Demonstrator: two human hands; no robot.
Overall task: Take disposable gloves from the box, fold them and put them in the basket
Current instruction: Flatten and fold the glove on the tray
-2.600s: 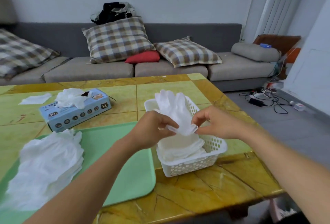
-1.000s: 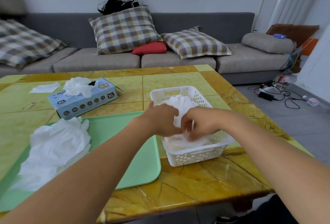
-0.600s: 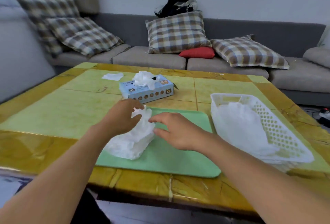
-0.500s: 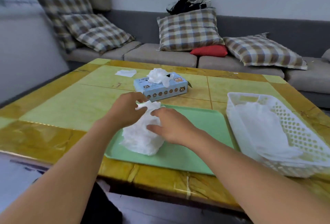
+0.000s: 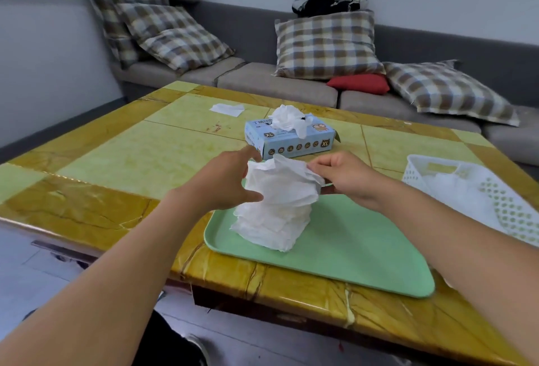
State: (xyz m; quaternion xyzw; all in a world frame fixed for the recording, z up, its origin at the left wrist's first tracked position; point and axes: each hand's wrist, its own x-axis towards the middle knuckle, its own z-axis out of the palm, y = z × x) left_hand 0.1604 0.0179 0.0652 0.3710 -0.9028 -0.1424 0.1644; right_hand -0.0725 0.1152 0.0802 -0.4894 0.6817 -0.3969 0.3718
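Observation:
A pile of white disposable gloves [image 5: 272, 225] sits on the left end of a green tray [image 5: 350, 252]. Both hands lift the top glove [image 5: 283, 181] just above the pile: my left hand [image 5: 224, 181] holds its left edge and my right hand [image 5: 344, 176] pinches its right edge. Behind them stands the blue glove box [image 5: 291, 139] with white gloves bunched out of its opening. The white perforated basket [image 5: 501, 205] at the right edge holds folded white gloves.
All of this lies on a yellow-green table [image 5: 140, 161] whose near edge runs below the tray. A small white sheet [image 5: 227, 109] lies at the far side. A grey sofa [image 5: 262, 82] with checked cushions stands behind the table.
Both hands left the basket, where they had laid a folded glove, and moved left to the pile on the tray. They now lift its top glove. The view has swung left.

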